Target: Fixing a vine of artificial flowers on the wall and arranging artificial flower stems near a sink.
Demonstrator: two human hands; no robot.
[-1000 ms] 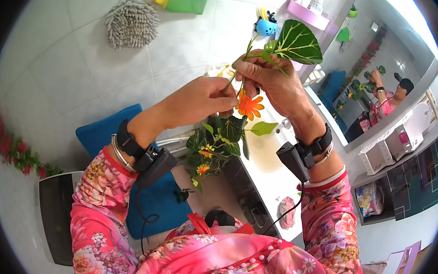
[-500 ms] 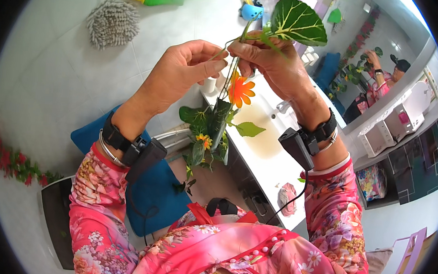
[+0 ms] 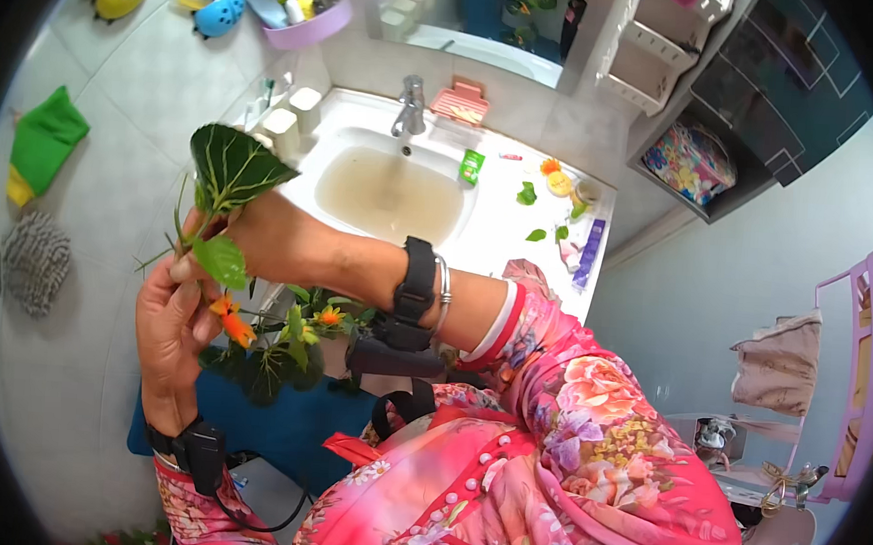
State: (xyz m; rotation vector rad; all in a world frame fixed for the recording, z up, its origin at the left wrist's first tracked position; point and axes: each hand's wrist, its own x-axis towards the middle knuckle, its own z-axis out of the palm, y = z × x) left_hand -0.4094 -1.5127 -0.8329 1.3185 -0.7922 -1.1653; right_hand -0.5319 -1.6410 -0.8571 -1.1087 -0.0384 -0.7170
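An artificial flower vine is held between my two hands at the left of the head view. My left hand (image 3: 169,321) pinches its thin green stems from below, fingers closed. My right hand (image 3: 271,237) reaches across and closes on the stems just above; its fingertips are partly hidden behind leaves. A large green leaf (image 3: 233,168) with pale veins stands up over my hands. Beside my left fingers hangs an orange flower (image 3: 235,324). The trailing leaves (image 3: 269,370), with another orange flower (image 3: 330,315), droop in front of a blue seat (image 3: 292,434).
Behind my right forearm is a white sink (image 3: 311,193) holding cloudy brownish water, under a faucet (image 3: 410,109). Loose leaves, a small green packet (image 3: 471,167) and a purple box (image 3: 590,252) lie on the counter. A grey mop-like duster (image 3: 35,263) hangs on the tiled wall.
My view has swung to the right, bringing the sink and counter into sight. Both hands, still on the vine, now appear farther left and lower, my right arm crossing the view.
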